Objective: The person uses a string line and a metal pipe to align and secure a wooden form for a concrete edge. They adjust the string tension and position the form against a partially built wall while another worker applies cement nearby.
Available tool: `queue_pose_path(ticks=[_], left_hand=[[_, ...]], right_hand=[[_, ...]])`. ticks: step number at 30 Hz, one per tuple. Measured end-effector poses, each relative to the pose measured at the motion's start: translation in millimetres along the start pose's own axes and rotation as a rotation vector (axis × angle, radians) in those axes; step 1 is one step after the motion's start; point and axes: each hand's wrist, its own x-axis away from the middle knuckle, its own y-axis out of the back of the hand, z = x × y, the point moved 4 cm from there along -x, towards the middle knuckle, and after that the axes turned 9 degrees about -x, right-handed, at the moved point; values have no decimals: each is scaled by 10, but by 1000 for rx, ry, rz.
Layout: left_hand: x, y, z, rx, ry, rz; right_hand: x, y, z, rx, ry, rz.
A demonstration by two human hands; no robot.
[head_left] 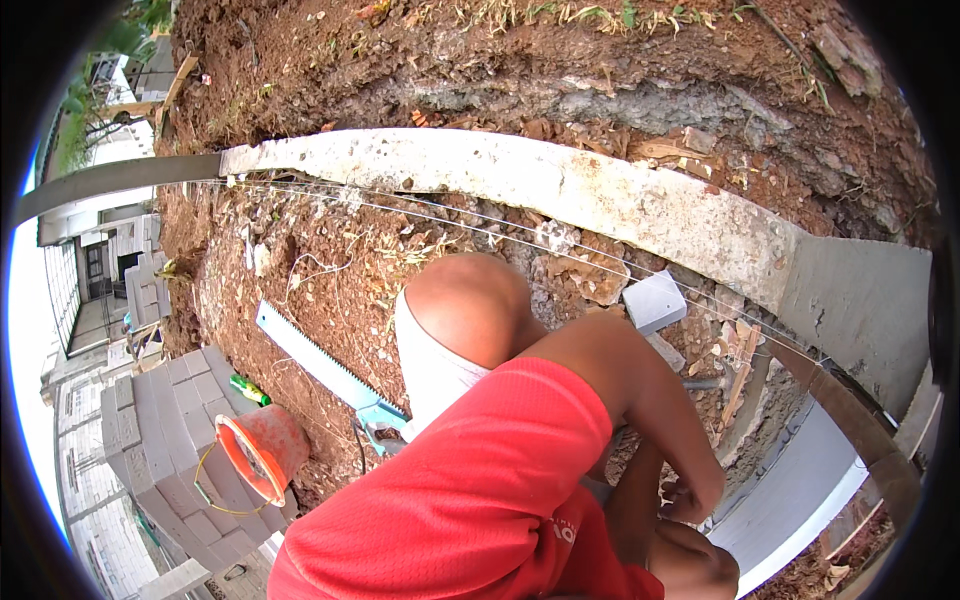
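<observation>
My left arm comes out of a red sleeve and bends down at the right. My left hand (686,500) is at its end, fingers curled inward; anything in them is hidden. Just below it shows part of my right arm or hand (692,565), mostly covered, so its fingers cannot be made out. Both are nearest to a smooth pale grey block face (790,490) on the right. My bare knee (470,305) is bent up in front of me. Beside it on the soil lies a handsaw (335,365) with a toothed blade and a light blue handle.
A long concrete beam (500,165) curves across the soil, with taut strings (430,212) along it. A pale block (655,302) lies by the strings. An orange bucket (275,452), a green bottle (250,390) and stacked grey blocks (180,430) stand left.
</observation>
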Motion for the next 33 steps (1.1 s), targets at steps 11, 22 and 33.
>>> queue_pose_path(ticks=[11, 22, 33], left_hand=[[2668, 1369, -902, 90, 296, -688], [4787, -2065, -3205, 1343, 2162, -1804], [1090, -2524, -7049, 2746, 2196, -1580]], right_hand=[[885, 977, 1094, 238, -202, 336], [2552, 2313, 2898, 349, -252, 433], [3292, 2504, 3940, 604, -120, 566]])
